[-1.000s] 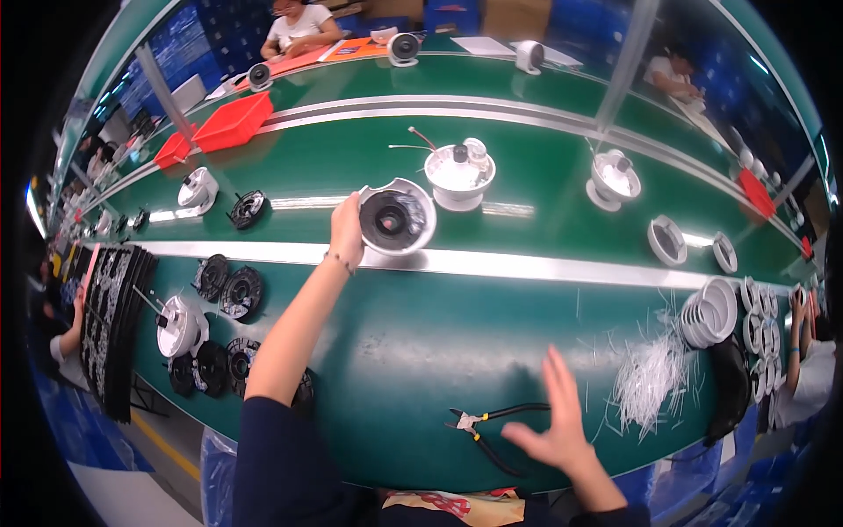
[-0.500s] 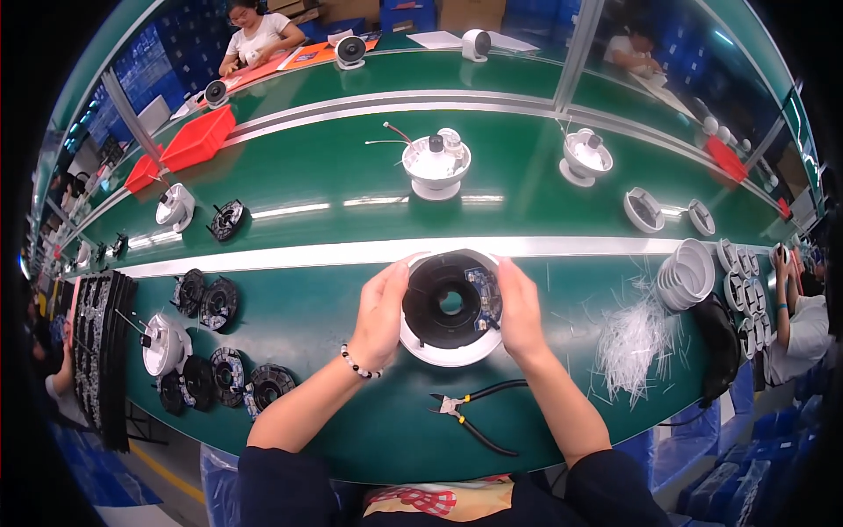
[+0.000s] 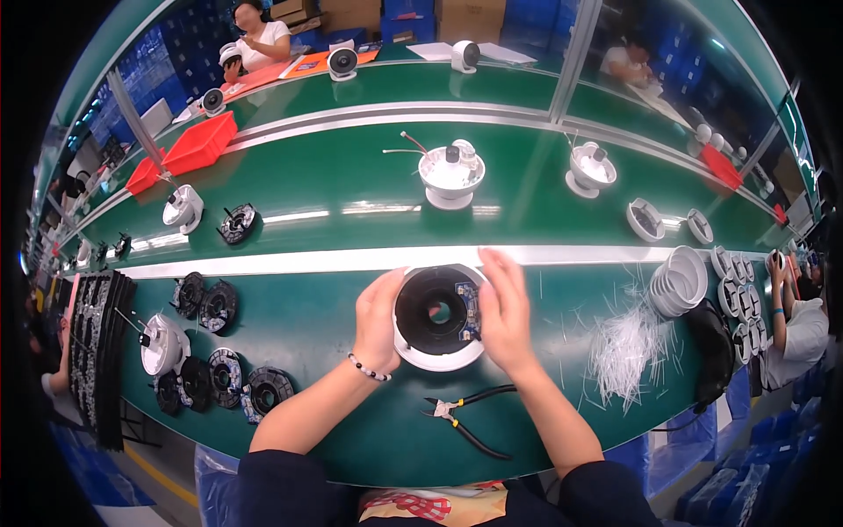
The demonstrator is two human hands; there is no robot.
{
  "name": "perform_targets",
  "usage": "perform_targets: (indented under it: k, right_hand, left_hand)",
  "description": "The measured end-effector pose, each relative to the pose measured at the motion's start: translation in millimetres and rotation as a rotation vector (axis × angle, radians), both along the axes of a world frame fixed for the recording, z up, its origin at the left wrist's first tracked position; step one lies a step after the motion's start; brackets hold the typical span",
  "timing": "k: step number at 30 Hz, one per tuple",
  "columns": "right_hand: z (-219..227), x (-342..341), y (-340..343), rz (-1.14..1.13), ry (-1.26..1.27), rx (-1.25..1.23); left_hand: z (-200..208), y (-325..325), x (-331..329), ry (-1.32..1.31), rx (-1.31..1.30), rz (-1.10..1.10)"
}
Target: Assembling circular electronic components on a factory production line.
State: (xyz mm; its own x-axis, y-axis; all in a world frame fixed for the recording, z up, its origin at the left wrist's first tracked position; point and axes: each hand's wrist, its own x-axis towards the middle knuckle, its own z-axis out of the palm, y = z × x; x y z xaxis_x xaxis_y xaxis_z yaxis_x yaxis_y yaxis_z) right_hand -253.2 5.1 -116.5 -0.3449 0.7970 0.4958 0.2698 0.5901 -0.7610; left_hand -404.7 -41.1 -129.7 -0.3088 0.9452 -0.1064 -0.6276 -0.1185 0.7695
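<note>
Above the green bench I hold a round white camera housing (image 3: 439,362) with a black ring-shaped insert (image 3: 416,307) seated in it. A blue circuit board (image 3: 469,307) curves along the insert's right side. My left hand (image 3: 378,323) is closed around the housing's left rim. Against the right rim, my right hand (image 3: 506,314) grips with its thumb beside the board and its fingers stretched upward; the fingertips on the far side are hidden. Diagonal cutters (image 3: 448,409) with black handles lie spread on the bench below my hands.
At left are a white housing (image 3: 163,347), several black inserts (image 3: 270,391) and a black tray stack (image 3: 92,351). Clear plastic strips (image 3: 628,356) and stacked white rings (image 3: 678,281) lie at right. A belt (image 3: 342,228) beyond carries white housings (image 3: 451,180). Other people work nearby.
The held housing has shifted slightly left with both hands. My right fingers have risen and spread along its rim. Housings on the belt have moved slightly right. Across the bench, a person has lifted a camera.
</note>
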Motion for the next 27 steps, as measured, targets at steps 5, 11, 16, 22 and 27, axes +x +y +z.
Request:
perform_targets:
  k: [5, 11, 16, 22, 27]
  right_hand:
    - [48, -16, -34, 0.027, -0.513, 0.363]
    - [39, -27, -27, 0.149, -0.376, 0.323]
    - [41, -44, -35, 0.339, -0.435, 0.338]
    - [11, -54, -36, 0.19, -0.334, 0.365]
    - [0, -60, -34, 0.176, -0.354, 0.349]
  left_hand:
    - [4, -3, 0, -0.176, 0.052, 0.052]
    - [20, -28, -6, -0.379, 0.064, -0.203]
    - [5, -33, -23, -0.588, 0.083, -0.287]
    - [5, -28, -19, -0.49, 0.22, -0.281]
    - [-17, -26, -20, -0.466, 0.283, -0.242]
